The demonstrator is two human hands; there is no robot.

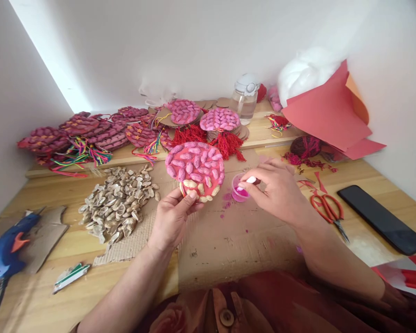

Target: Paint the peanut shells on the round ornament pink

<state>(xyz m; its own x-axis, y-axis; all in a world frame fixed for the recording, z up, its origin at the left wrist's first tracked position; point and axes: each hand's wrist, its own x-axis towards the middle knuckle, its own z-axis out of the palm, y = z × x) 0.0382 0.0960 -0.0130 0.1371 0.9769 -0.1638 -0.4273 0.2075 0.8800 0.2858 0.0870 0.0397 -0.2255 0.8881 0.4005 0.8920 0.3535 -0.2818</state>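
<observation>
My left hand [178, 210] grips a round red disc [195, 166] by its lower edge, tilted up towards me. Peanut shells cover its face: most are painted pink, while several at the bottom are bare tan. Between the thumb and fingers of my right hand [275, 187] is what looks like a white cotton swab [251, 179]. Its lower end reaches into a small clear cup [241, 196] of bright pink paint on the cardboard [225, 245]. Pink spots mark the cardboard beside the cup.
Loose peanut shells [121, 203] are heaped at left, near a blue glue gun [12, 245] and a utility knife [71, 277]. Orange-handled scissors or pliers [327, 208] and a phone [383, 218] lie at right. Finished-looking pink discs [220, 120], a bottle [245, 99] and red sheets [329, 113] line the back.
</observation>
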